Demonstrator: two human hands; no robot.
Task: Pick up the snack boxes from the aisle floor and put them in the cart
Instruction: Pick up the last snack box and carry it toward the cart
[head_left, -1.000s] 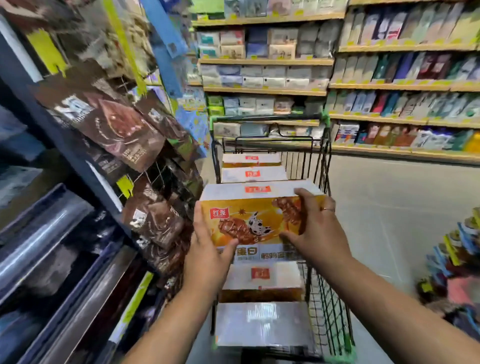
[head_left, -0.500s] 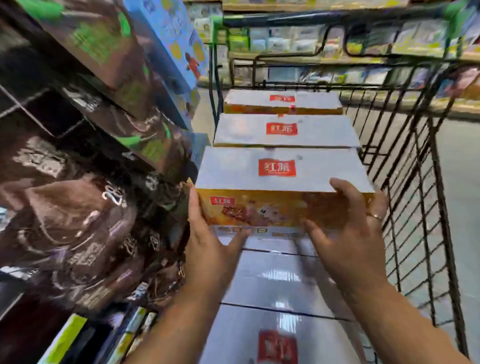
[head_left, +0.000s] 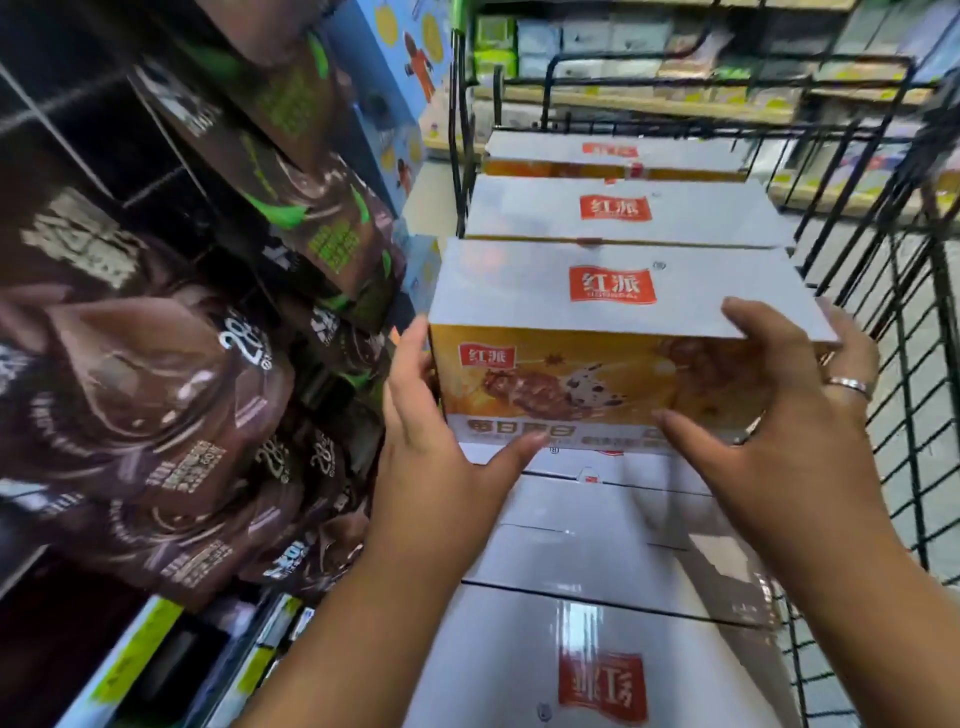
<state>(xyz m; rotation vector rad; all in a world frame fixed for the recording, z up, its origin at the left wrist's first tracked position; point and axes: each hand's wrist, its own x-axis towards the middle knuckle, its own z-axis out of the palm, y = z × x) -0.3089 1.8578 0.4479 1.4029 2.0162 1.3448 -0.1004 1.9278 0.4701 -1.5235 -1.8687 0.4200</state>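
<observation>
The snack box (head_left: 623, 332) is held between both hands inside the wire cart (head_left: 909, 364), just in front of two matching boxes (head_left: 618, 213) at the far end and above the flat boxes (head_left: 597, 670) that lie nearer. Whether it already rests on them cannot be told. Its top is pale grey-white with a red logo patch. Its near face is orange with a smaller red logo, a picture of chocolate-coated pieces and a white band of brown characters along the bottom. The left hand (head_left: 447, 447) clasps the box's left end, thumb under the front edge. The right hand (head_left: 795, 431), wearing a ring (head_left: 849, 385), grips the right corner, fingers over the top. Brown snack bags (head_left: 156, 389) hang on the left.
</observation>
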